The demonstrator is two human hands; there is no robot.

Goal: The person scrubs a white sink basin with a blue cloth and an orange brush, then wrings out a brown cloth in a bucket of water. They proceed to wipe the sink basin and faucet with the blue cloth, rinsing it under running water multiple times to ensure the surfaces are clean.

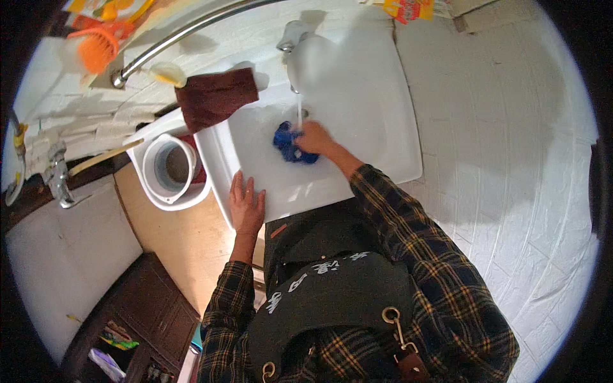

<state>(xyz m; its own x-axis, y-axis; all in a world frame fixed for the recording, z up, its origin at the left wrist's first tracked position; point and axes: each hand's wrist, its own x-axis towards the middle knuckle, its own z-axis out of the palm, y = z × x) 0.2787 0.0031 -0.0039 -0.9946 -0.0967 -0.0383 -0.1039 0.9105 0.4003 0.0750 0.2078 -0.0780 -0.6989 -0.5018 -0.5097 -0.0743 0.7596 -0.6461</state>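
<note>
My right hand [313,139] grips a wet, bunched blue cloth [286,141] low in the white sink [373,124]. A thin stream of water [300,103] falls from the tap [289,40] right beside that hand. Part of the tap is lost behind a blurred patch. My left hand [246,203] rests on the sink's left front rim, fingers spread, with nothing in it. A dark brown cloth [218,98] hangs over the back left corner of the sink.
Left of the sink, a white bucket [168,191] stands inside a larger white container [139,148]. A wooden stick [105,158] juts out near a chrome wall tap [60,177]. Behind are a metal rail [182,40] and an orange brush [98,50]. A white brick-patterned wall [479,119] borders the right.
</note>
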